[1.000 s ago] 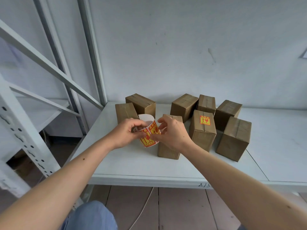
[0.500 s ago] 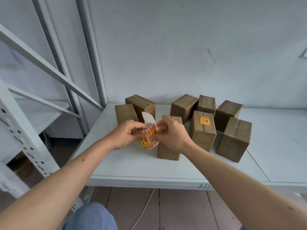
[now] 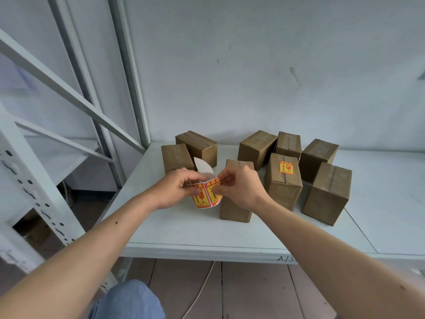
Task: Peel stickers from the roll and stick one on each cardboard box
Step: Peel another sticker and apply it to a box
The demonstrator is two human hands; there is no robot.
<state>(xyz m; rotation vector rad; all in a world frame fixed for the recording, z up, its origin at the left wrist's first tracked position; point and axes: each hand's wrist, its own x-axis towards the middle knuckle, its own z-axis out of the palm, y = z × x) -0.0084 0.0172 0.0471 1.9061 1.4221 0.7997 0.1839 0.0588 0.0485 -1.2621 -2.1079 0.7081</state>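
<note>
My left hand (image 3: 176, 188) grips a roll of red-and-yellow stickers (image 3: 205, 196) just above the white shelf (image 3: 184, 231). A curl of bare white backing paper (image 3: 203, 168) stands up behind the roll. My right hand (image 3: 239, 187) pinches the edge of a sticker at the top of the roll. Several taped cardboard boxes stand on the shelf. One plain box (image 3: 234, 208) is right behind my right hand. The box (image 3: 284, 183) to its right carries a sticker (image 3: 286, 167) on top. The other boxes show none.
White metal rack posts and diagonal braces (image 3: 69, 95) rise on the left. A white wall (image 3: 253, 65) closes the back. Boxes crowd the far half of the shelf. A white cable (image 3: 200, 293) hangs below the shelf edge, over a wooden floor. My blue-trousered knee (image 3: 131, 302) is at the bottom.
The roll has turned slightly in my hands and the backing paper tail stands higher. My right fingers have shifted onto the sticker's top edge. The boxes have not moved.
</note>
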